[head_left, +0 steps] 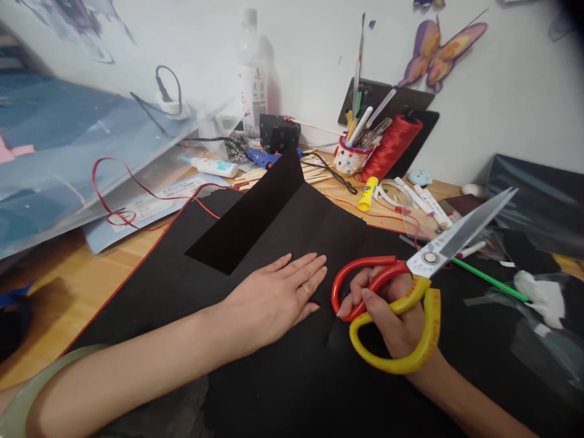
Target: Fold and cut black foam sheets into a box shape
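Note:
My left hand (280, 292) lies flat, fingers stretched out, on a large sheet of black paper (173, 304) that covers much of the table. One far part of the sheet stands up as a darker flap (255, 213). To the right, my right hand (395, 304) grips a pair of scissors (429, 258) by the red and yellow handles, with fingers through the red loop. The blades point up and to the right and look closed together. They are raised above the table, apart from the flap.
A decorated cup (351, 155) of pens and brushes stands at the back beside a red thread spool (392, 146). A yellow glue stick (367, 193), wooden sticks (314, 175), a blue glue gun (264, 158) and a bottle (253, 79) are nearby. Red cord (150, 198) loops left.

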Motion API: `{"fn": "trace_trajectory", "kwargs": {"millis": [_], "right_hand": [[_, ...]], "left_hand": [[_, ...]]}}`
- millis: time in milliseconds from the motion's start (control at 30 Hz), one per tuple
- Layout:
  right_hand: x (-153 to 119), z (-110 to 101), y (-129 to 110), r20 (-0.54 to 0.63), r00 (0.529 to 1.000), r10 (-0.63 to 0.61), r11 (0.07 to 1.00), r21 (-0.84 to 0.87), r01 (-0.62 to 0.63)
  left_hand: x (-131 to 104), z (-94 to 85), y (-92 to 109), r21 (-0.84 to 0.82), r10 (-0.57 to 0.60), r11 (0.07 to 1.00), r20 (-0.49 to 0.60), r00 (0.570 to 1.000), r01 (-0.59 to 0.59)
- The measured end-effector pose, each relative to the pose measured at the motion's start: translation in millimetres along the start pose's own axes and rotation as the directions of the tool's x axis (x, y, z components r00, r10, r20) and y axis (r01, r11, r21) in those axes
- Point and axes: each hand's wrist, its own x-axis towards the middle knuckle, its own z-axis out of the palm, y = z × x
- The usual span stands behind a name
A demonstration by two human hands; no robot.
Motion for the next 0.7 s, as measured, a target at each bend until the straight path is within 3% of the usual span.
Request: {"fn": "trace_trajectory", "kwargs": {"millis": [433, 567, 633, 700], "right_hand": [[-38.2, 17.5, -1.4, 0.136, 0.990, -0.032, 0.995, -0.084, 0.044], [-43.9, 15.9, -3.2, 0.187, 0.981, 0.048, 0.998, -0.047, -0.040], [-40.5, 11.0, -5.4, 0.174, 0.980, 0.092, 0.996, 0.000, -0.094], [-35.0, 4.9, -8.2, 0.114, 0.992, 0.062, 0.997, 0.041, -0.067]], "left_hand": [[0.2, -3.9, 1.9, -0.054, -0.016, 0.998, 0.012, 1.000, 0.017], [-0.8, -4.2, 1.9, -0.048, -0.005, 0.999, 0.005, 1.000, 0.005], [-1.0, -3.7, 1.8, -0.046, -0.004, 0.999, 0.001, 1.000, 0.004], [-0.8, -3.0, 1.8, -0.047, -0.006, 0.999, 0.001, 1.000, 0.006]]}}
